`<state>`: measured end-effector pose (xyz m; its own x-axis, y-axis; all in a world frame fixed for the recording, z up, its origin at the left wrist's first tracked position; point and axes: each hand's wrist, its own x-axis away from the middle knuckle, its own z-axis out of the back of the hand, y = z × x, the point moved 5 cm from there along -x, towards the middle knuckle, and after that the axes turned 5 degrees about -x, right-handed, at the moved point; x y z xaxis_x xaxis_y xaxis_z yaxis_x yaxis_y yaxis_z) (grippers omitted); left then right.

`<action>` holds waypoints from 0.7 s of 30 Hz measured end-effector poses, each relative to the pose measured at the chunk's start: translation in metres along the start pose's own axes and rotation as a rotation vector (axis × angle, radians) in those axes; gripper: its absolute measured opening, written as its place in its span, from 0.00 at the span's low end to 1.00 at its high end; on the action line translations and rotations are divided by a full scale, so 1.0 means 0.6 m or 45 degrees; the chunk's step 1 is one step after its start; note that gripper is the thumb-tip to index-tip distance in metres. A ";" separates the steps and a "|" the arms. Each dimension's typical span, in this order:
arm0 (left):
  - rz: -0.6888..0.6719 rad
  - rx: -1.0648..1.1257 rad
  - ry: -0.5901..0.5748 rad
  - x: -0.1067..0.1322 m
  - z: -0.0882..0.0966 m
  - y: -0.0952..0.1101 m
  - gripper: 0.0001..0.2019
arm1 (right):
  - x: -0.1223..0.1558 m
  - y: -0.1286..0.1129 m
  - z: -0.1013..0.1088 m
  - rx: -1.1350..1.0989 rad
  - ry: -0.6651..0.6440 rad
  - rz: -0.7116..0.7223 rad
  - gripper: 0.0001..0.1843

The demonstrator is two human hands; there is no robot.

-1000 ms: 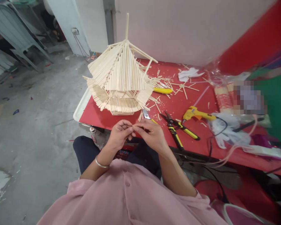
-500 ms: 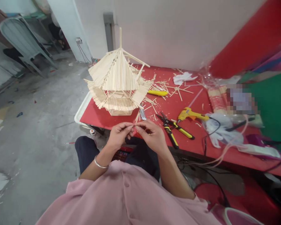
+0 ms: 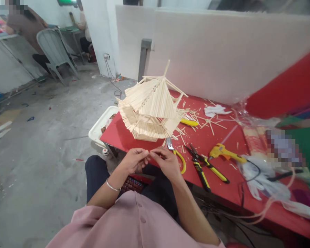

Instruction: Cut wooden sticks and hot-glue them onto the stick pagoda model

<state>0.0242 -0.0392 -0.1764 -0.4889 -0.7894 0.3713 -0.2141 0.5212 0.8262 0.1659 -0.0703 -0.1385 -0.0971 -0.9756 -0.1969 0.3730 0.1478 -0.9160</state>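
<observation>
My left hand (image 3: 134, 160) and my right hand (image 3: 165, 161) meet just off the front edge of the red table (image 3: 124, 137). Thumb and forefinger of each are pinched together, tip almost to tip; whatever lies between them is too small to make out. Behind them stands a pagoda-like model (image 3: 155, 106) built of thin wooden sticks, with a tiered roof and a stick rising from its top. Yellow-handled scissors (image 3: 181, 162) lie beside my right hand. Farther right are black-and-yellow pliers (image 3: 204, 168) and a yellow glue gun (image 3: 223, 152) with a clear glue stick.
Loose sticks (image 3: 212, 124) and a yellow-handled tool (image 3: 189, 122) lie behind the scissors. Plastic bags (image 3: 260, 179) and cables are at the right. A white tray (image 3: 95, 129) sits left of the table. Across the room a person (image 3: 28, 27) sits near a chair (image 3: 54, 48).
The view has swung up and to the left, so the model and tools appear lower and farther right. Both hands stay pinched together at the table edge.
</observation>
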 end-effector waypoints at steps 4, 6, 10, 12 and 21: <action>-0.395 0.002 0.510 -0.012 0.077 0.068 0.21 | -0.021 0.019 -0.022 0.251 0.009 0.012 0.16; -0.544 0.049 0.709 -0.024 0.122 0.112 0.17 | -0.028 0.025 -0.039 0.389 0.010 0.048 0.17; -0.591 -0.133 0.802 -0.085 0.188 0.204 0.07 | -0.036 0.027 -0.067 0.951 0.065 0.276 0.19; -0.601 -0.180 0.778 -0.133 0.209 0.249 0.04 | -0.036 0.037 -0.073 1.229 0.088 0.370 0.17; -0.759 -0.890 0.348 -0.390 0.182 0.367 0.04 | -0.003 0.101 -0.028 1.697 -0.086 0.245 0.20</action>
<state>-0.0008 0.2956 -0.1274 -0.2296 -0.9567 -0.1790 0.2323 -0.2325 0.9445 0.1728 -0.0568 -0.1994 0.0885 -0.9692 -0.2300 0.9849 0.0506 0.1658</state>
